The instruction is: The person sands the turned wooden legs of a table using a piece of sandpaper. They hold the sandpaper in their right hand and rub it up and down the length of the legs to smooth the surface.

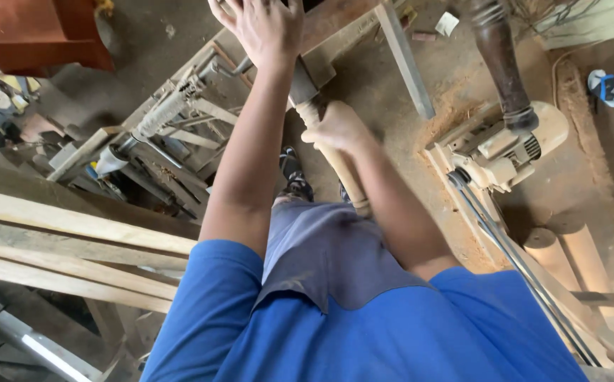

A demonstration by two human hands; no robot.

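Gripping a pale turned wooden leg (335, 166), right hand (336, 127) clenched; left hand (263, 28) spread flat.

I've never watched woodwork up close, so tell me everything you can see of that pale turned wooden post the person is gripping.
The pale turned wooden post is a rounded length of light, unfinished-looking wood with a ringed, beaded section near its upper end, where a dark square block meets it. It runs slanted from that block down toward the person's grey shorts. The right hand wraps around it just below the rings, hiding part of it. The left hand lies flat further up, not on the post. Its lower end is hidden behind the shorts.
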